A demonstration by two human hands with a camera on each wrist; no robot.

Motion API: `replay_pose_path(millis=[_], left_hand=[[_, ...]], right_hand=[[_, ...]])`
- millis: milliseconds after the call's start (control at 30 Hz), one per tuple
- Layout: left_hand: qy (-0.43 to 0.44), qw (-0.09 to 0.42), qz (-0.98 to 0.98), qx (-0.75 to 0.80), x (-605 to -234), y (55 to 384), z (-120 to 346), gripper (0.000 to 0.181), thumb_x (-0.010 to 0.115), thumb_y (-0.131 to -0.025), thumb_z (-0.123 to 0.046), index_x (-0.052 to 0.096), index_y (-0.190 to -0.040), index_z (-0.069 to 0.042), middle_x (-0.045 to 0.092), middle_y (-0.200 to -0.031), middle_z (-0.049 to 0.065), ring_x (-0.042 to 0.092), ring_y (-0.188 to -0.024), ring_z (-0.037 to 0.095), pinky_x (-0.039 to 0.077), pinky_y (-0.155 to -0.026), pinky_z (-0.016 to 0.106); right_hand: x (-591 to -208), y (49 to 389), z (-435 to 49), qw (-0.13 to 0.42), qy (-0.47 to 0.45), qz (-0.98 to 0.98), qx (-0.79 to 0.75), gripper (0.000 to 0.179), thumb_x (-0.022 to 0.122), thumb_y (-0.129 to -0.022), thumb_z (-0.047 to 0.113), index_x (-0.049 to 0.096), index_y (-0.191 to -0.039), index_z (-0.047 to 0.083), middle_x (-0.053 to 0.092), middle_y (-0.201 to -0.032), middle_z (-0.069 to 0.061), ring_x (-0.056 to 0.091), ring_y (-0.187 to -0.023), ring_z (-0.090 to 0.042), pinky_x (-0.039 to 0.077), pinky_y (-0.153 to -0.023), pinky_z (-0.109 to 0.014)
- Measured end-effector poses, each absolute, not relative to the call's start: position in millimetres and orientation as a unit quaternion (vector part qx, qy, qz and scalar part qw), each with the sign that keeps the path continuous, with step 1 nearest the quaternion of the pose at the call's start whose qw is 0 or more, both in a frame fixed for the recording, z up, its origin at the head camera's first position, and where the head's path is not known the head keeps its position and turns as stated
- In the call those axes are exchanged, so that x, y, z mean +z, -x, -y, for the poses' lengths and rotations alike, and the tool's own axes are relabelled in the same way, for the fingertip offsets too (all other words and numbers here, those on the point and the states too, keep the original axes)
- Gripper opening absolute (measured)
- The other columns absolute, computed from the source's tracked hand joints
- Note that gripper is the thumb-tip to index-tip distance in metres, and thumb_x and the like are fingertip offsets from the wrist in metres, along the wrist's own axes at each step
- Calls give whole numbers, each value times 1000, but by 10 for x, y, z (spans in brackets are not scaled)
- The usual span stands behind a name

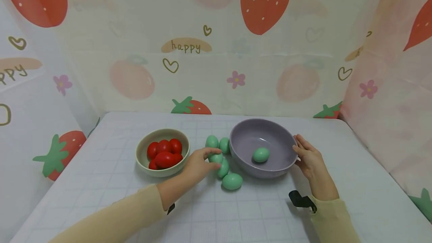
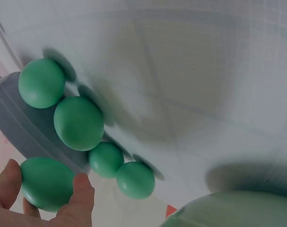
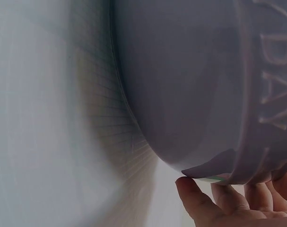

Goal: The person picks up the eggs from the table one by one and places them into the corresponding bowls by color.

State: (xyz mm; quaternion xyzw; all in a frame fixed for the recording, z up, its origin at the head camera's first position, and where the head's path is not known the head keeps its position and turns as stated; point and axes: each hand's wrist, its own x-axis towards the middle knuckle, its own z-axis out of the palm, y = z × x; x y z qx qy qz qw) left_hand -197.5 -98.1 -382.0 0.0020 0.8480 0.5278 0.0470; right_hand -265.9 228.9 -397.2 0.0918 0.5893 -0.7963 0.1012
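Observation:
My left hand [image 1: 199,163] has a green egg [image 2: 47,184] between its thumb and fingers. The other green eggs lie on the table beside the purple bowl [image 1: 243,162], among them a front egg [image 1: 232,181] and a back egg [image 1: 212,141]. Inside that bowl sits a single green egg [image 1: 261,155]. At the bowl's right side, my right hand [image 1: 311,160] holds the rim and outer wall with its fingertips. Raised letters [image 3: 278,80] run along the bowl's outside in the right wrist view.
Left of the eggs stands a pale green bowl [image 1: 145,167] with several red eggs [image 1: 164,159] in it; my left forearm passes close in front of it. A checked white cloth covers the table [image 1: 216,216]. Behind hangs a strawberry-print curtain [image 1: 216,78].

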Motion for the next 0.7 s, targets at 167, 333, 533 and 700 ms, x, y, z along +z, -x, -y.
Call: replay_pose_path(millis=[167, 333, 533, 700], left_hand=[[-11, 48, -833, 552, -3782, 2028, 921, 39, 75, -87, -5, 69, -126, -8, 57, -144, 15, 45, -139, 40, 41, -111, 53], [-23, 35, -818, 574, -3707, 2084, 848, 37, 75, -87, -2, 70, -124, -5, 59, -141, 14, 47, -138, 39, 40, -113, 51], [-34, 27, -798, 601, -3621, 2148, 790, 36, 75, -87, 1, 70, -122, -3, 63, -136, 14, 50, -136, 35, 46, -109, 44], [-49, 22, -776, 628, -3628, 2216, 726, 37, 74, -85, 7, 70, -121, 1, 64, -134, 15, 54, -133, 31, 51, -103, 38]], right_hand=[[-3970, 2657, -2307, 101, -90, -594, -793, 66, 38, -105, -5, 4, -160, 9, 4, -167, 0, 7, -154, -13, 8, -126, -47], [-3974, 2655, -2318, 101, -87, -596, -792, 66, 38, -105, -5, 4, -159, 8, 4, -167, -1, 7, -154, -13, 9, -125, -48], [-3980, 2668, -2314, 105, -85, -600, -789, 66, 39, -105, -4, 4, -160, 9, 3, -167, -2, 7, -154, -15, 9, -125, -48], [-3974, 2669, -2312, 106, -85, -604, -785, 66, 39, -105, -3, 5, -160, 9, 3, -167, -2, 7, -154, -15, 10, -125, -48]])
